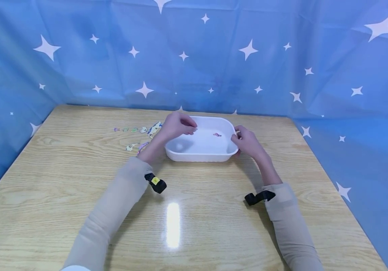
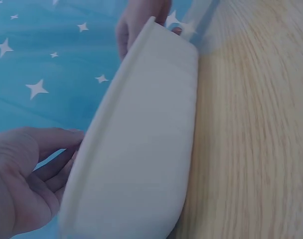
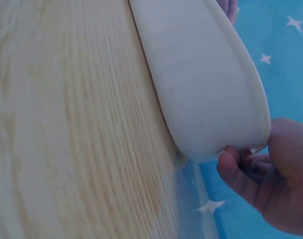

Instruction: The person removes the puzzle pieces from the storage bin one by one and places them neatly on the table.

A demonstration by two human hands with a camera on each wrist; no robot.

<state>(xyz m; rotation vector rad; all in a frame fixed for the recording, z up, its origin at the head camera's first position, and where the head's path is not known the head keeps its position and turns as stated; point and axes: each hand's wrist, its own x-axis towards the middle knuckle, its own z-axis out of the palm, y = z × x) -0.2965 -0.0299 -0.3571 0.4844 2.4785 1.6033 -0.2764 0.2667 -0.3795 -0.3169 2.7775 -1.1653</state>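
A white plastic basin [image 1: 202,157] stands on the wooden table, with a small reddish cutout piece [image 1: 217,134] lying on its floor. My left hand [image 1: 177,126] reaches over the basin's left end. Its thumb and index finger come together around what looks like a tiny pale piece [image 1: 195,129]; the left wrist view hides those fingertips behind the rim. At the other end, my right hand [image 1: 247,142] grips the basin's rim, thumb on top and fingers curled beneath, as the right wrist view shows.
Left of the basin, several small colourful cutout pieces [image 1: 134,130] lie in a row. A larger blue-and-cream piece [image 1: 155,129] and a purple piece [image 1: 143,146] lie by the left forearm. A blue starry curtain [image 1: 194,56] hangs behind the table [image 1: 62,169].
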